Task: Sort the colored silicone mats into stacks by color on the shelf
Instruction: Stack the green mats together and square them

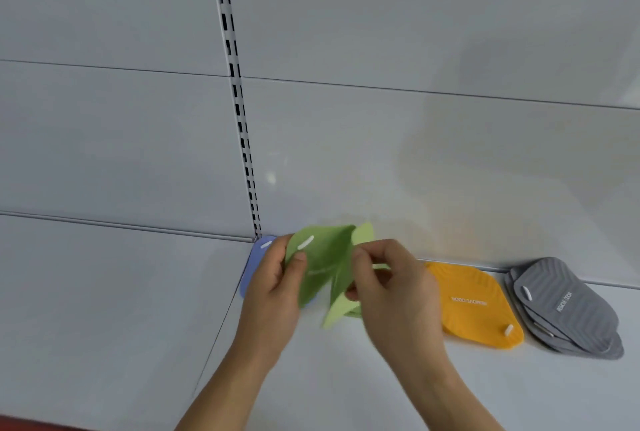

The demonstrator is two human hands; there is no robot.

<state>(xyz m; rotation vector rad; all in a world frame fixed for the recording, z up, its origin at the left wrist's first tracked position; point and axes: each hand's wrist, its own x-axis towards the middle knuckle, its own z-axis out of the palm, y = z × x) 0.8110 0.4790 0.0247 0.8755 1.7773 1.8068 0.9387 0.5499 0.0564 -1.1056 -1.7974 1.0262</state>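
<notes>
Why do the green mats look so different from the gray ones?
The green mats are bent and lifted off the shelf, gripped by the left hand and the right hand; the gray mats lie flat in a stack, touched by no hand. The gray top shows ridges and white lettering; the green looks smooth. Both have a white slot near one end.

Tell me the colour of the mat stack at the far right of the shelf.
Grey, with wavy ridges: the stack of grey silicone mats, clearest in the head view.
</notes>
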